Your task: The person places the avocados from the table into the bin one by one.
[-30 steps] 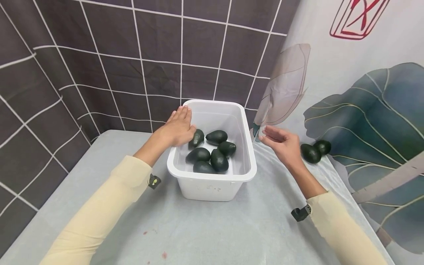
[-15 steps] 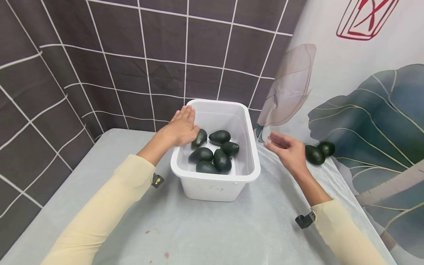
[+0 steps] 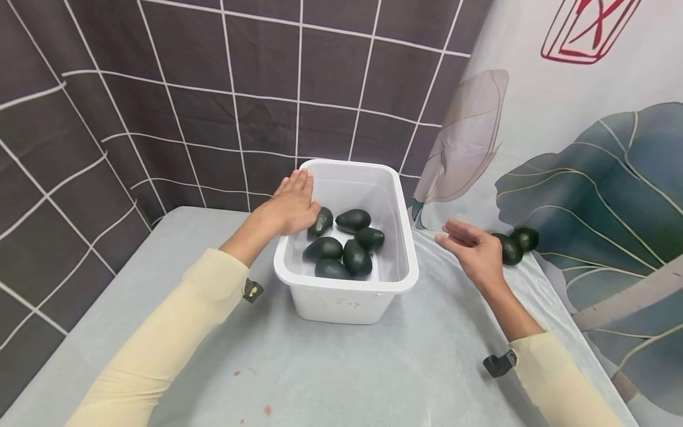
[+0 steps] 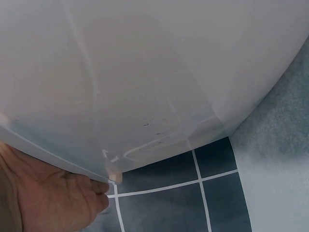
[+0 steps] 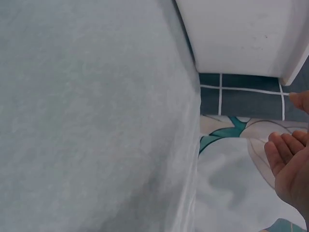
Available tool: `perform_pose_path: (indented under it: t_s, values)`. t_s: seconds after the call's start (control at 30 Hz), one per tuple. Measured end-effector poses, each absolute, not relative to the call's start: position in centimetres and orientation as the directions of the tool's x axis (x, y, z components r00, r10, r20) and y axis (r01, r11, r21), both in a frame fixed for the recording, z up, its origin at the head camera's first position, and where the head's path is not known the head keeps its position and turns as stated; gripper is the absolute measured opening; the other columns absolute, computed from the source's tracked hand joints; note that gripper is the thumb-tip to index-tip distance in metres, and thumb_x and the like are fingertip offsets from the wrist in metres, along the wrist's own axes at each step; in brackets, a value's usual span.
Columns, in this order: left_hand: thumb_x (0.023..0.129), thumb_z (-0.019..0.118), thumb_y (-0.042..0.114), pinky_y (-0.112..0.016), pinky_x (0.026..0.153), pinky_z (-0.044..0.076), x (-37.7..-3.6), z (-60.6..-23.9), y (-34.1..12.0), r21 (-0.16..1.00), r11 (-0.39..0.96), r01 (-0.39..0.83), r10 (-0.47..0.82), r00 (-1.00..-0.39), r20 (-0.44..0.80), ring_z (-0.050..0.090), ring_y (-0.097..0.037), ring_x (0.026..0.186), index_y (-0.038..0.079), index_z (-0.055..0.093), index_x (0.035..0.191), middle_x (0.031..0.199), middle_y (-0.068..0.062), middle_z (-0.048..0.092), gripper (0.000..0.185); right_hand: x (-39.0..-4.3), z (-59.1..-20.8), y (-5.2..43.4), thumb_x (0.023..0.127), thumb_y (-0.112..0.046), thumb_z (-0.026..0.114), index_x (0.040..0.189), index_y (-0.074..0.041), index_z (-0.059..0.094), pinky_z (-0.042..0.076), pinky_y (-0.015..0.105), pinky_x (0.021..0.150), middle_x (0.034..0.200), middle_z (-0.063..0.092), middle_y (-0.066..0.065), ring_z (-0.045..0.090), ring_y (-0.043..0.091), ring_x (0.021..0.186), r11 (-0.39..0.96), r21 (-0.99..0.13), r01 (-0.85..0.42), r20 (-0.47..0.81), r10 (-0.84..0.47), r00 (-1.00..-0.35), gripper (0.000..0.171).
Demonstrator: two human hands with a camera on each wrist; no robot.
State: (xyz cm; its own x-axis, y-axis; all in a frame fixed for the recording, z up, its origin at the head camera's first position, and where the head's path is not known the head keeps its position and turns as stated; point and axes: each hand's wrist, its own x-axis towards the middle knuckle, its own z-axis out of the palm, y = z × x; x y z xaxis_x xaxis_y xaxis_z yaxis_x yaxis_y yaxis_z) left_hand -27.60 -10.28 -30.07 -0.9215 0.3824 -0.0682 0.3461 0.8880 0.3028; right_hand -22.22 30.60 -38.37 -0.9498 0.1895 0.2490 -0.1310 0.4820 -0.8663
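A white plastic bin (image 3: 344,301) stands on the cloth-covered table with several dark green avocados (image 3: 322,249) on its floor. My left hand (image 3: 290,204) rests across the bin's left rim, fingers straight and thumb toward the inside. From below, the left wrist view has that hand (image 4: 58,195) against the bin's outer wall (image 4: 145,87). To the right of the bin, my right hand (image 3: 472,246) is held in the air with loosely bent fingers and nothing in it. Just beyond it, two more avocados (image 3: 525,239) lie by the table's right edge, one partly hidden behind the hand.
Pale grey-blue cloth (image 3: 320,373) covers the table. Behind it hangs a dark curtain with a white grid (image 3: 261,124), and a leaf-patterned curtain (image 3: 603,178) hangs along the right side. A dark wrist camera (image 3: 500,363) sits at the right cuff.
My right hand has drifted rightward and slightly down, away from the bin and closer to the two avocados. The left hand keeps its place on the rim. The head view has shifted slightly.
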Motion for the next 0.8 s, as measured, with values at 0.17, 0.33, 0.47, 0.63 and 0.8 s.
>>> perform_pose_path:
  t_s: [0.17, 0.33, 0.47, 0.63, 0.8]
  values:
    - [0.117, 0.029, 0.036, -0.052, 0.147, -0.003, -27.6, -30.1, -10.3, 0.3, 0.889, 0.346, 0.383, -0.921, -0.07, -0.007, -0.042, 0.179, -0.011, 0.005, 0.177, 0.189, -0.029, -0.004, 0.079, -22.1, -38.7, 31.4, 0.097, -0.027, 0.092, 0.15, -0.005, 0.073, 0.058, 0.005, 0.091, 0.147, 0.075, 0.02, 0.073, -0.018, 0.106, 0.475, -0.872, -0.114, 0.246, 0.226, -0.942, 0.06]
    - [0.117, 0.028, 0.036, -0.052, 0.147, -0.003, -27.7, -30.1, -10.3, 0.301, 0.888, 0.347, 0.383, -0.922, -0.066, -0.007, -0.042, 0.179, -0.01, 0.005, 0.177, 0.189, -0.029, -0.005, 0.079, -22.0, -38.5, 32.0, 0.097, -0.024, 0.092, 0.149, -0.005, 0.074, 0.058, 0.005, 0.091, 0.146, 0.076, 0.019, 0.073, -0.018, 0.105, 0.47, -0.875, -0.118, 0.263, 0.256, -0.93, 0.058]
    - [0.117, 0.028, 0.036, -0.052, 0.147, -0.004, -27.6, -30.0, -10.4, 0.305, 0.888, 0.344, 0.38, -0.922, -0.066, -0.008, -0.041, 0.179, -0.01, 0.004, 0.177, 0.189, -0.028, -0.006, 0.079, -22.0, -38.2, 32.6, 0.098, -0.027, 0.092, 0.15, -0.007, 0.074, 0.057, 0.003, 0.091, 0.146, 0.077, 0.015, 0.073, -0.017, 0.108, 0.476, -0.874, -0.093, 0.252, 0.283, -0.925, 0.058]
    - [0.117, 0.028, 0.036, -0.051, 0.147, -0.004, -27.6, -29.8, -10.5, 0.305, 0.887, 0.346, 0.382, -0.922, -0.065, -0.009, -0.041, 0.179, -0.01, 0.004, 0.177, 0.189, -0.028, -0.006, 0.079, -22.2, -38.2, 33.7, 0.096, -0.023, 0.093, 0.15, -0.006, 0.073, 0.057, 0.003, 0.09, 0.133, 0.084, -0.008, 0.074, -0.017, 0.105, 0.411, -0.909, -0.073, 0.22, 0.323, -0.92, 0.06]
    - [0.117, 0.028, 0.036, -0.051, 0.147, -0.004, -27.6, -29.9, -10.4, 0.309, 0.886, 0.345, 0.383, -0.921, -0.07, -0.008, -0.042, 0.179, -0.01, 0.004, 0.177, 0.189, -0.028, -0.006, 0.079, -22.2, -38.5, 34.7, 0.094, -0.014, 0.094, 0.151, 0.0, 0.071, 0.057, 0.002, 0.088, 0.111, 0.081, -0.027, 0.077, -0.016, 0.098, 0.288, -0.955, -0.067, 0.174, 0.364, -0.915, 0.063]
